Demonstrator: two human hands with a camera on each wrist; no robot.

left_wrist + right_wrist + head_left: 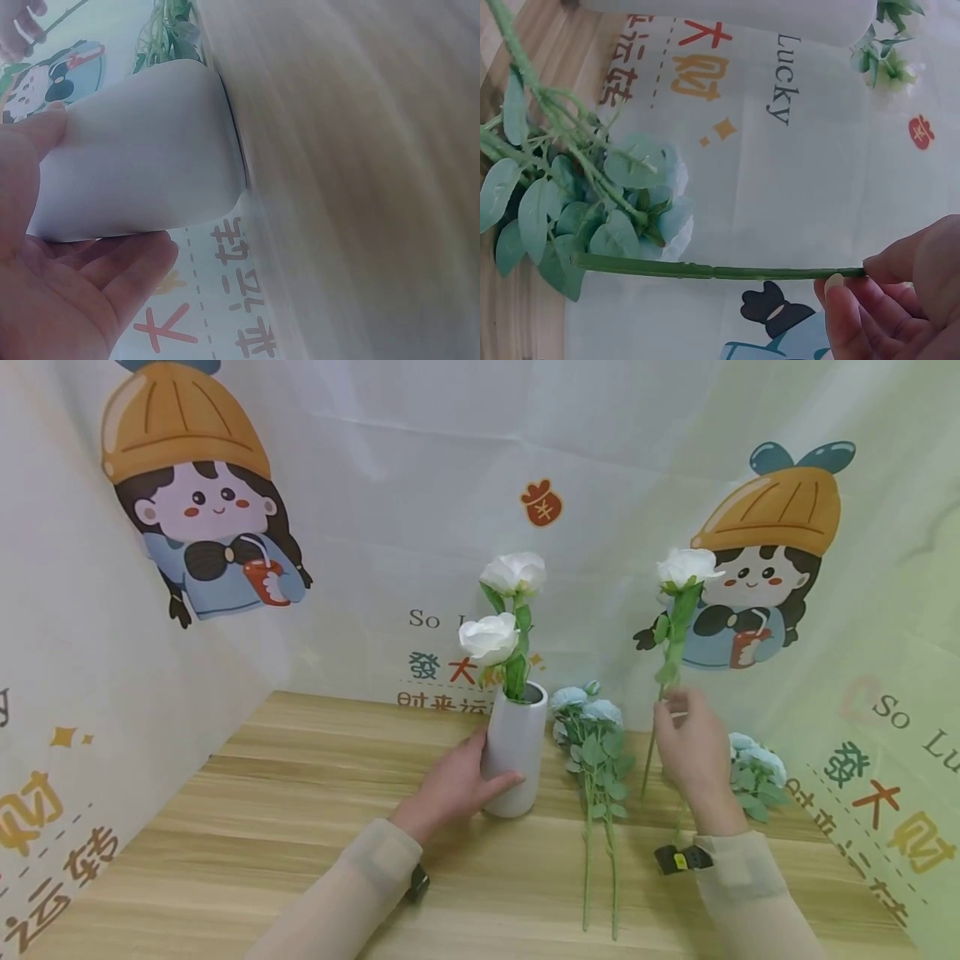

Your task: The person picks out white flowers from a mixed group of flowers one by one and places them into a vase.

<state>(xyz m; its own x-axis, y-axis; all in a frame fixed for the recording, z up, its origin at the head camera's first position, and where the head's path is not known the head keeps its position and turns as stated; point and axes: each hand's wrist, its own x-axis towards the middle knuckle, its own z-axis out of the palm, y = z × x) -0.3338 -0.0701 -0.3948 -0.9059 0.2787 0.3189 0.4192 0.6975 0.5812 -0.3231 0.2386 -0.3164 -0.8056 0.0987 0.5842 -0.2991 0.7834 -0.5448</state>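
A white vase (pixel 514 756) stands upright on the wooden table with two white flowers (pixel 489 638) in its mouth. My left hand (pixel 459 781) grips the vase low on its side, thumb across the front and fingers round the far side; the left wrist view shows the vase (pixel 142 150) between them. To the right, my right hand (pixel 693 752) pinches the green stem (pixel 705 270) of another white flower (pixel 686 568), held upright above the table. Its lower stem end hangs free. Pale blue flowers (pixel 592 710) lie between the vase and my right hand.
More pale blue flowers (pixel 757 768) lie right of my right wrist. The wooden table (pixel 300 827) meets a printed white cloth (pixel 390 485) at its back and sides. Long stems of the middle blue flowers point toward the table's front.
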